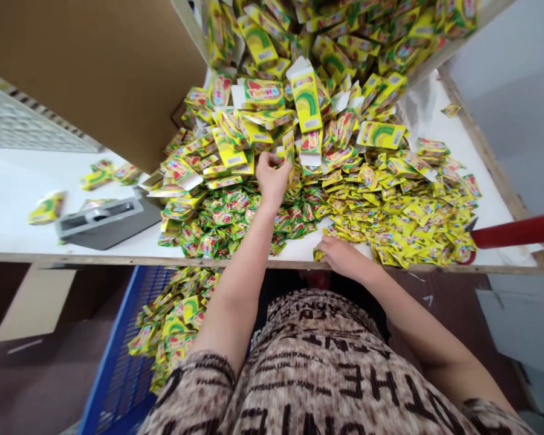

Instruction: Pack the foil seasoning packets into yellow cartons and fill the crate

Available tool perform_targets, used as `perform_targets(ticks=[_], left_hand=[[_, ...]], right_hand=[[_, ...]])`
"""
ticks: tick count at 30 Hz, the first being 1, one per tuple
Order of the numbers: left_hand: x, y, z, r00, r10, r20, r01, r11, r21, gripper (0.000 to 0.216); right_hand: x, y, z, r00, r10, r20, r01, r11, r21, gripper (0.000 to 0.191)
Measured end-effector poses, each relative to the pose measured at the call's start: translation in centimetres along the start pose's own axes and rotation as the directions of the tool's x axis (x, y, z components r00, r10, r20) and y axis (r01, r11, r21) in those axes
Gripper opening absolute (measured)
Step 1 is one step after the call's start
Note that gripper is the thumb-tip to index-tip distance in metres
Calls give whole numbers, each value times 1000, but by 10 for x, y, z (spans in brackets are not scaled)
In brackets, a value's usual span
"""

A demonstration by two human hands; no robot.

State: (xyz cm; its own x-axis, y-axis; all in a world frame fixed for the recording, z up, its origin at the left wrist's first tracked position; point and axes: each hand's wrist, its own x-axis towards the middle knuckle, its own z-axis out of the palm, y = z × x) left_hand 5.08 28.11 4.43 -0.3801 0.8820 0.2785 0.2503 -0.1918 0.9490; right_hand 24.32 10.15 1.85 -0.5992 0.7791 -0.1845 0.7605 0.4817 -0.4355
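My left hand point(273, 176) reaches into a heap of small cardboard boxes. Its fingers are closed on a small yellow candy box point(289, 144), partly hidden by the hand. Close to the table's front edge, my right hand point(342, 257) pinches a small yellow candy packet point(318, 255), mostly covered by the fingers. Green packets with red print point(226, 217) lie in a pile beneath and left of my left forearm. A larger pile of yellow packets point(408, 223) spreads to the right of my right hand. Open-flapped boxes point(307, 96) are heaped behind both piles.
A tape dispenser point(109, 220) stands left on the white table point(9, 199), near a brown carton point(95, 66). More boxes fill a tilted container at the back. Below the edge sits a blue crate point(113, 344) holding filled boxes. A red-handled tool point(517, 229) juts in from the right.
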Motion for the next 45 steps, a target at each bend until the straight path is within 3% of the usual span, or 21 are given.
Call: perform_targets(ticks=[2, 4, 5, 7, 9, 10, 11, 13, 18, 23, 25, 28, 30, 32, 35, 39, 41, 43, 45], left_hand=[[-32, 4, -20, 991, 8, 135, 3, 997, -81, 29], [-69, 4, -42, 933, -24, 360, 91, 981, -171, 29], [-89, 3, -51, 887, -44, 460, 147, 971, -191, 33], [-124, -5, -59, 828, -77, 556, 199, 967, -162, 45], [-151, -15, -55, 841, -73, 536, 129, 989, -69, 63], [-161, -19, -51, 856, -49, 515, 62, 998, -7, 72], [-168, -22, -46, 864, -22, 502, -9, 998, 59, 77], [-177, -25, -35, 873, 21, 488, -124, 976, 179, 75], [-189, -25, -20, 908, 92, 409, -225, 930, 292, 58], [-198, -31, -18, 911, 91, 401, -200, 951, 237, 52], [-196, -32, -21, 906, 41, 421, -124, 977, 171, 49], [-188, -31, -30, 847, -86, 524, 108, 994, -12, 40], [-182, -31, -38, 773, -146, 618, 287, 948, -136, 34], [-178, -31, -43, 728, -163, 666, 393, 895, -210, 33], [-177, -32, -48, 744, -173, 646, 429, 864, -264, 38], [-180, -34, -50, 755, -186, 629, 447, 848, -284, 35], [-182, -36, -51, 753, -182, 632, 466, 826, -318, 32], [-183, -38, -53, 758, -184, 626, 481, 806, -345, 34], [-184, -39, -54, 754, -194, 628, 482, 813, -327, 37]], right_hand=[[-9, 7, 6, 996, 27, -80, -23, 999, 40, 8], [-13, 18, 11, 962, 136, -235, -106, 985, 137, 9], [-14, 23, 12, 916, 226, -332, -164, 965, 206, 11], [-12, 28, 10, 752, 420, -508, -234, 891, 390, 18], [-6, 23, 3, 580, 557, -594, -173, 797, 578, 23], [-3, 17, 0, 530, 589, -610, -114, 763, 637, 25], [1, 11, -4, 513, 592, -621, -63, 748, 661, 27], [8, -2, -8, 531, 545, -649, -41, 782, 622, 28], [15, -3, -6, 636, 433, -638, -199, 891, 407, 22], [11, 12, -26, 915, 191, -356, -76, 947, 313, 17], [10, 12, -38, 966, 94, -242, -29, 965, 261, 16], [10, 5, -49, 981, 42, -191, -2, 979, 204, 24], [9, 0, -50, 983, 60, -174, -36, 989, 142, 26], [10, -6, -48, 985, 99, -141, -94, 995, 45, 22], [13, -12, -44, 983, 98, -158, -97, 995, 17, 20], [19, -12, -37, 929, 68, -363, 4, 981, 195, 16], [22, -9, -31, 901, 69, -429, 20, 980, 200, 13], [24, -5, -24, 906, 50, -421, 25, 985, 172, 17], [24, -1, -18, 940, 6, -340, 58, 983, 176, 18]])
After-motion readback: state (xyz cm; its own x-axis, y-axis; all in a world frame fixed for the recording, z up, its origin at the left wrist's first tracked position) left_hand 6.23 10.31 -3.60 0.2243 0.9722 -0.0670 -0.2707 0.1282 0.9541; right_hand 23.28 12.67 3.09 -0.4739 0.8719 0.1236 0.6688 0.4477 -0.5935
